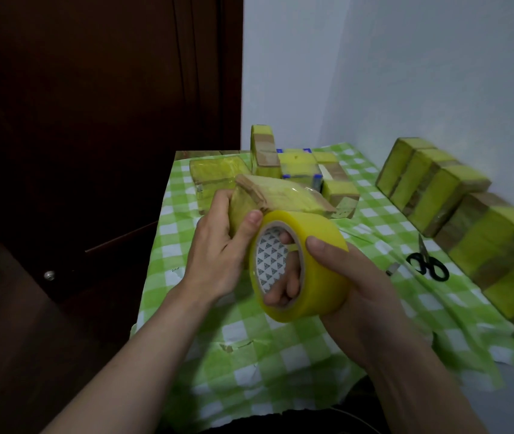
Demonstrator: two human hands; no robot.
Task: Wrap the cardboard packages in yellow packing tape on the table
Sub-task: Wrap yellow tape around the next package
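Note:
A flat cardboard package (284, 195), partly covered in yellow tape, is held above the table. My left hand (221, 242) grips its near end, thumb pressed on the taped face beside the roll. My right hand (337, 277) holds the yellow tape roll (299, 264), with fingers through its patterned core and the thumb on the outer face. The roll touches the package's near edge.
Several taped packages (299, 166) lie at the back of the green checked tablecloth (280, 349). A row of taped packages (456, 211) lines the right side by the white wall. Black scissors (428, 261) lie at right. A dark wooden door stands at left.

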